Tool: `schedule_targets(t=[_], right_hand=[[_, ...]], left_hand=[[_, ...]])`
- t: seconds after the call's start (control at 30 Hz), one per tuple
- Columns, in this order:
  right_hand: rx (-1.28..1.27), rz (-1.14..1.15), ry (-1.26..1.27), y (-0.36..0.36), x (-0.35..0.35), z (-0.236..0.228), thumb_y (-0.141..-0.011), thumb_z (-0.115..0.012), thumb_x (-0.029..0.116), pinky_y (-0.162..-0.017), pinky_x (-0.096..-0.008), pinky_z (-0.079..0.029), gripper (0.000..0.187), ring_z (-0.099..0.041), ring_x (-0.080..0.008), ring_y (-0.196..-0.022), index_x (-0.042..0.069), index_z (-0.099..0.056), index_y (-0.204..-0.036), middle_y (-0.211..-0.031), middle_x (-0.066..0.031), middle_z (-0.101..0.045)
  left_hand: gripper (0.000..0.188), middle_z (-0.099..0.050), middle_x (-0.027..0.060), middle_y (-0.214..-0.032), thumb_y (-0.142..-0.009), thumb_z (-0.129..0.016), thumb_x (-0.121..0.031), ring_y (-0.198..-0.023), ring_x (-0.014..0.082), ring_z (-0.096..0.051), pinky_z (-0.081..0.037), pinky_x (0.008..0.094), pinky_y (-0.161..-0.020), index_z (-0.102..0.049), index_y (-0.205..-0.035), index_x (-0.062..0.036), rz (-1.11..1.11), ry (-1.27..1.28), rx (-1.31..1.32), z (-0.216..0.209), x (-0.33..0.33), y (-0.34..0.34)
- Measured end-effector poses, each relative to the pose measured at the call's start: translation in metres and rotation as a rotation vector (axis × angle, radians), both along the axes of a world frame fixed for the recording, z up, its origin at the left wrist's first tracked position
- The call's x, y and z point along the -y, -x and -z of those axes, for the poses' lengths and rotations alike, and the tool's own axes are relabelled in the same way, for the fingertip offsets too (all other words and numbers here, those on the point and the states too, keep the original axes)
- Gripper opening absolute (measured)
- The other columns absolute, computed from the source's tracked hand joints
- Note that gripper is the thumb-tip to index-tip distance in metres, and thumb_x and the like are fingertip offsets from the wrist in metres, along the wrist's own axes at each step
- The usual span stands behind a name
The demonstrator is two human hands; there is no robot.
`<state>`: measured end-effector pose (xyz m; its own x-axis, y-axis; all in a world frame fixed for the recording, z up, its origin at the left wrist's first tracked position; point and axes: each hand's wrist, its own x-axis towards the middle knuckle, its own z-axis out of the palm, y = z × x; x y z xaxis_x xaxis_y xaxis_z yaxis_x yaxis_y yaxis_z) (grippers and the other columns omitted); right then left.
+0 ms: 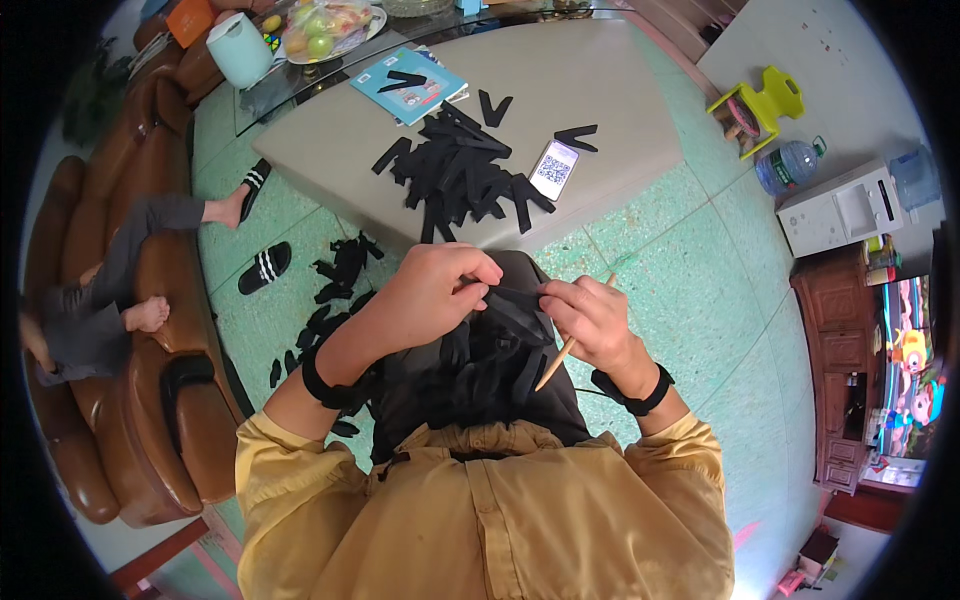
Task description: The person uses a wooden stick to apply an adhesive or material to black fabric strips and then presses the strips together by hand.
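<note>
My left hand (pixel 432 292) pinches one end of a black fabric strip (pixel 516 298) above my lap. The fingertips of my right hand (pixel 588 318) are closed on its other end. A thin wooden stick (pixel 556 364) also sits in my right hand, slanting down toward my lap with its upper end poking out past the fingers. More black strips (pixel 455 375) lie over my dark trousers, hard to tell apart from the cloth. Ahead, a heap of folded black strips (pixel 455 165) rests on a beige padded table (pixel 590 75), some of them bent in a V.
A phone (pixel 553 170) and a blue book (pixel 410 82) lie by the heap. More black pieces (pixel 345 265) are scattered on the green floor (pixel 690 300) to the left. Another person's legs (pixel 150 225) rest on the brown sofa (pixel 150 420). A water dispenser (pixel 840 210) stands at right.
</note>
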<state>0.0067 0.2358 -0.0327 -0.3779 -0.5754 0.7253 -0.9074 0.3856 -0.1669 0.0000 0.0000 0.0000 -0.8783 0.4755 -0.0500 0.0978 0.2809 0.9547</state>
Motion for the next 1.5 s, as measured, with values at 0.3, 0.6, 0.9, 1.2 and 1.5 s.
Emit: schedule_targets(t=[0.3, 0.6, 0.9, 1.2, 1.5], right_hand=[[-0.124, -0.013, -0.038, -0.009, 0.013, 0.0, -0.065, -0.065, 0.003, -0.041, -0.0249, -0.041, 0.022, -0.049, -0.0152, -0.053, 0.001, -0.058, -0.085, -0.089, -0.0114, -0.06], [-0.011, 0.017, 0.038, -0.01, 0.017, 0.009, -0.064, -0.063, 0.001, -0.043, -0.0273, -0.044, 0.024, -0.052, -0.0185, -0.055, 0.0, -0.057, -0.087, -0.087, -0.0112, -0.06], [0.038, 0.051, 0.109, -0.01, 0.012, 0.024, -0.074, -0.064, 0.007, -0.044, -0.0297, -0.045, 0.023, -0.052, -0.021, -0.051, 0.0, -0.055, -0.093, -0.086, -0.0118, -0.062], [1.027, -0.01, 0.737, -0.025, 0.021, 0.026, -0.075, -0.066, -0.006, -0.048, -0.0146, -0.03, 0.027, -0.028, 0.0009, -0.053, 0.004, -0.047, -0.091, -0.107, -0.0103, -0.061], [1.108, -0.067, 0.85, -0.022, 0.019, 0.022, -0.078, -0.063, -0.007, -0.058, -0.0159, -0.039, 0.013, -0.045, -0.0014, -0.065, -0.001, -0.057, -0.088, -0.107, -0.0145, -0.06]], left_hand=[[0.008, -0.061, 0.0102, -0.089, -0.081, -0.056, 0.003, -0.075, 0.0157, -0.061, -0.049, 0.0247, -0.066, -0.061, -0.087, 0.0044, 0.127, 0.063, -0.226, 0.007, 0.01, -0.004], [0.009, -0.059, 0.0108, -0.093, -0.084, -0.053, 0.003, -0.07, 0.0165, -0.061, -0.051, 0.0248, -0.062, -0.059, -0.09, 0.006, 0.007, 0.02, -0.277, 0.008, 0.001, -0.02], [0.01, -0.059, 0.0111, -0.091, -0.083, -0.052, 0.005, -0.069, 0.016, -0.061, -0.052, 0.0249, -0.062, -0.057, -0.091, 0.0051, 0.014, 0.033, -0.265, 0.016, -0.002, -0.023], [0.01, -0.06, 0.0136, -0.097, -0.081, -0.053, 0.006, -0.074, 0.0194, -0.063, -0.052, 0.0263, -0.065, -0.057, -0.09, 0.0038, -0.128, -0.003, -0.473, 0.022, -0.003, -0.022], [0.009, -0.061, 0.0131, -0.095, -0.081, -0.056, 0.005, -0.076, 0.0203, -0.063, -0.052, 0.0277, -0.067, -0.058, -0.089, 0.0031, -0.206, -0.023, -0.551, 0.023, -0.006, -0.021]])
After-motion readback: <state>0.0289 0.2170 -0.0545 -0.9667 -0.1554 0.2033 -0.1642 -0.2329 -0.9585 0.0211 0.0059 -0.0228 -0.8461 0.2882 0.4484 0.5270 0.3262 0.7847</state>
